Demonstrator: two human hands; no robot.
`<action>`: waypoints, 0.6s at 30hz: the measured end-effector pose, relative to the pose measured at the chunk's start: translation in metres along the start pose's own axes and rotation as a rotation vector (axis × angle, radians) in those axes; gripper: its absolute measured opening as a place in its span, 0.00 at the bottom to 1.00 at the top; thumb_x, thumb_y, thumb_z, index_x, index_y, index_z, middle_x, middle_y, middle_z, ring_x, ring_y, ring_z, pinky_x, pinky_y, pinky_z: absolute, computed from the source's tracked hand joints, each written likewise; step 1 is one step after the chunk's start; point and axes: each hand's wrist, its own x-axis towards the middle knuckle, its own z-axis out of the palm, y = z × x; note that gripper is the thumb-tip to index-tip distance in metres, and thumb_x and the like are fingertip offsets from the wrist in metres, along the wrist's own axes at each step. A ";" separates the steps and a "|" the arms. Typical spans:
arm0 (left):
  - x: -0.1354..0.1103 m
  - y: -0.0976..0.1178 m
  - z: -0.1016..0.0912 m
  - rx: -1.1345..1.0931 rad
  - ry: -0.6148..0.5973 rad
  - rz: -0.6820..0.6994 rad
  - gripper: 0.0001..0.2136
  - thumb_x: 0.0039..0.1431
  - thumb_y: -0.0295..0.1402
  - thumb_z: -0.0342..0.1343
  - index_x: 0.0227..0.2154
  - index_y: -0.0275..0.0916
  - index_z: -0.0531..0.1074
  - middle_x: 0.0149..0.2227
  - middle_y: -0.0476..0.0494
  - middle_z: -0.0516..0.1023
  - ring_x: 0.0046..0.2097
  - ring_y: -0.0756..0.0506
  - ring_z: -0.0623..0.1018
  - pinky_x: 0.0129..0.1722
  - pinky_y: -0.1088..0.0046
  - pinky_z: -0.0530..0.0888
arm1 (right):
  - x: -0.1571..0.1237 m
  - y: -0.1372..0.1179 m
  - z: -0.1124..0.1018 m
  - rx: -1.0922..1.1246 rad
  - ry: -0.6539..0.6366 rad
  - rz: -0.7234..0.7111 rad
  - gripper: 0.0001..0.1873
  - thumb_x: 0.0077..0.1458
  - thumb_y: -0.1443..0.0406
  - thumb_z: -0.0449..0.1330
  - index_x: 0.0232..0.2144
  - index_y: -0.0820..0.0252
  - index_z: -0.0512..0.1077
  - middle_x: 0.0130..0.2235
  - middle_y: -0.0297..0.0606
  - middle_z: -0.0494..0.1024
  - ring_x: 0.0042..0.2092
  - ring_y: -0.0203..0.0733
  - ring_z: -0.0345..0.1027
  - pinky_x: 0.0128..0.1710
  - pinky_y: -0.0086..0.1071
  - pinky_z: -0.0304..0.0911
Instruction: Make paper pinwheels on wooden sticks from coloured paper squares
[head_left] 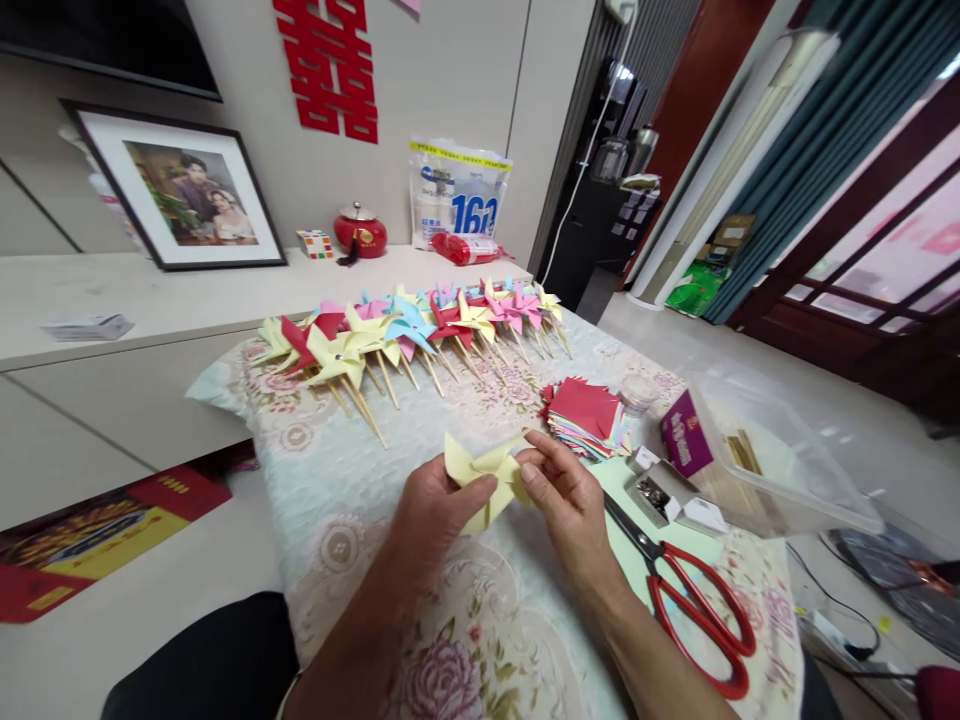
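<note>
A pale yellow folded paper piece [480, 478], shaped like pinwheel blades, is held above the flowered tablecloth [337, 500]. My left hand [435, 515] grips it from the left with the thumb pressed on top. My right hand [566, 495] pinches its right edge with fingertips closed. Beyond my hands lies a row of several finished paper pinwheels [405, 335] on wooden sticks, in yellow, red, pink and blue. A stack of coloured paper squares [589, 415] sits just right of my right hand.
Red-handled scissors [694, 600] lie by my right forearm. A small open box of pins [656, 495], a purple box [686, 435] and a clear plastic bin [780, 460] with sticks stand at the right. A white sideboard [150, 310] with a framed photo runs behind.
</note>
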 end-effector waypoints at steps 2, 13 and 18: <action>0.002 -0.001 -0.001 -0.006 0.047 -0.031 0.19 0.43 0.32 0.67 0.41 0.32 0.78 0.34 0.41 0.84 0.31 0.44 0.80 0.32 0.71 0.75 | -0.001 -0.009 -0.006 -0.134 0.028 -0.047 0.17 0.60 0.58 0.62 0.50 0.56 0.73 0.39 0.36 0.79 0.40 0.40 0.71 0.43 0.36 0.66; 0.008 -0.009 -0.008 -0.045 0.118 -0.048 0.16 0.39 0.30 0.70 0.35 0.34 0.79 0.30 0.43 0.84 0.30 0.44 0.80 0.31 0.73 0.75 | 0.028 -0.121 -0.150 -0.779 0.367 -0.241 0.12 0.56 0.57 0.63 0.38 0.58 0.77 0.35 0.39 0.80 0.34 0.41 0.74 0.34 0.34 0.70; 0.008 -0.008 -0.005 -0.019 0.146 -0.039 0.15 0.37 0.29 0.70 0.32 0.34 0.77 0.27 0.47 0.82 0.27 0.48 0.78 0.28 0.77 0.72 | 0.073 -0.125 -0.228 -1.177 0.043 0.351 0.06 0.49 0.64 0.60 0.27 0.61 0.76 0.25 0.37 0.78 0.27 0.38 0.71 0.26 0.27 0.65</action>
